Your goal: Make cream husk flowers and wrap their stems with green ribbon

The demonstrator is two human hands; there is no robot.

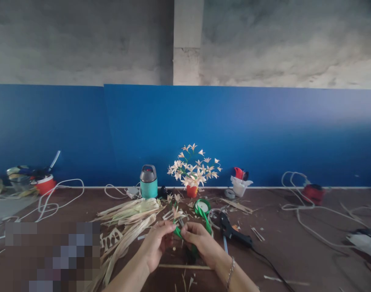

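Low over the middle of the table, my left hand [155,244] pinches the stem of a small pale artificial flower [175,213]. My right hand [200,240] is closed on green ribbon [177,231], which meets the stem between both sets of fingertips. Just beyond the right hand lies a roll of green ribbon [201,206], with a loose length trailing back toward that hand. More small flowers [173,198] rest behind the held one. Left of my left hand spread dried husk strips [129,211]. A black glue gun [234,233] lies right of my right hand.
Against the blue partition [136,121] stand a teal flask [149,187], a red pot of pale flowers [192,191] and a white container [239,187]. White cables [307,231] cross the right side. A red-and-white bucket [45,185] stands far left. Scraps litter the brown table [283,259].
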